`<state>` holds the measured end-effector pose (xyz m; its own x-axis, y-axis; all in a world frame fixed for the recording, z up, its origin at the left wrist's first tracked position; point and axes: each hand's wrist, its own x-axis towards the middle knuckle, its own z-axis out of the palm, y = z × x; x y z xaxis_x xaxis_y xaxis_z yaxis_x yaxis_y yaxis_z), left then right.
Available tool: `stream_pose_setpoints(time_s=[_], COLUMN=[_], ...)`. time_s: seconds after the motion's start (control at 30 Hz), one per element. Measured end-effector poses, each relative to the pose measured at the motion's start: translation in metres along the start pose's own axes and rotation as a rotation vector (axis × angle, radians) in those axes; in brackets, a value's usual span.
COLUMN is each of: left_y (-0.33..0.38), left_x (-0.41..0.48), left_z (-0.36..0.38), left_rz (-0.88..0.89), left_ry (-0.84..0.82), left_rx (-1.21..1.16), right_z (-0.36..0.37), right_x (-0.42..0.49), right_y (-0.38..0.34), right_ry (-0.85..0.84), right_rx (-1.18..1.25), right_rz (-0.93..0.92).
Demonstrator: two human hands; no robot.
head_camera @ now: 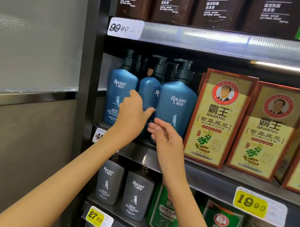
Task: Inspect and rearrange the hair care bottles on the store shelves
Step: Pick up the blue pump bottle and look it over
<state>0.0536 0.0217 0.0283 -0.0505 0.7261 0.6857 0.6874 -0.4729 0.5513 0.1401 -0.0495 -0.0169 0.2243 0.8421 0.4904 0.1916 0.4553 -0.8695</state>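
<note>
Obs., shelf bay, person facing it with both arms raised.

- Middle shelf (213,178): three blue Raclen pump bottles in a row, upright, at 10 o'clock of the scene. Left blue bottle (118,90), middle blue bottle (148,90) and right blue bottle (177,101) stand touching or nearly so. The middle one sits slightly behind its neighbours, label partly hidden.
- Left hand (131,114): around the middle blue bottle. Thumb lies across its front; fingers go in at its 9 o'clock side, against the left blue bottle. Narrow hold.
- Right hand (165,136): spread loosely, fingers relaxed and slightly bent, holding nothing. Fingertips at the 7 o'clock corner of the right blue bottle; contact cannot be told.
- BAWANG boxes (217,118): red and yellow, upright, at 3 o'clock of the blue row, first box just beside the right blue bottle.
- Shelf above, 12 o'clock: brown pouches (175,2); 99.90 tag (125,28) on its lip.
- Shelf below, 6 o'clock: two dark grey bottles (137,195), a green bottle (166,210) at their 3 o'clock.
</note>
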Motion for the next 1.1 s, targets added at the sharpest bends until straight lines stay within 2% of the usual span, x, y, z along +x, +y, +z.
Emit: stream_pose_setpoints(time_s=[0.1,0.43,0.57,0.7,0.8,0.9,1.0,1.1], left_y=[-0.007,-0.029,-0.034,-0.036,-0.038,-0.04,-0.044,-0.053], left_x=[-0.01,-0.034,-0.051,-0.061,-0.077,-0.103,-0.129,-0.153], left_z=[0.0,-0.005,0.003,-0.003,-0.018,-0.036,-0.048,-0.05], left_rz=[-0.002,-0.053,-0.053,-0.067,-0.042,-0.021,-0.025,-0.103], left_ry=[-0.012,0.103,0.034,0.069,0.091,0.073,-0.033,-0.157], left_rx=[-0.149,-0.417,-0.488,-0.587,-0.641,-0.736,-0.8,-0.884], right_z=[0.0,0.0,0.002,-0.002,-0.006,-0.005,0.001,0.004], right_x=[-0.002,-0.001,-0.004,-0.008,-0.013,-0.019,-0.025,-0.033], right_y=[-0.001,0.002,0.003,0.005,0.005,0.0,-0.007,-0.003], right_ry=[0.007,0.014,0.01,-0.015,-0.067,-0.185,-0.371,-0.468], right_rx=[-0.004,0.019,0.0,-0.034,0.01,0.171,0.413,0.558], right_rz=[0.004,0.0,-0.005,-0.002,-0.017,-0.012,0.047,0.132])
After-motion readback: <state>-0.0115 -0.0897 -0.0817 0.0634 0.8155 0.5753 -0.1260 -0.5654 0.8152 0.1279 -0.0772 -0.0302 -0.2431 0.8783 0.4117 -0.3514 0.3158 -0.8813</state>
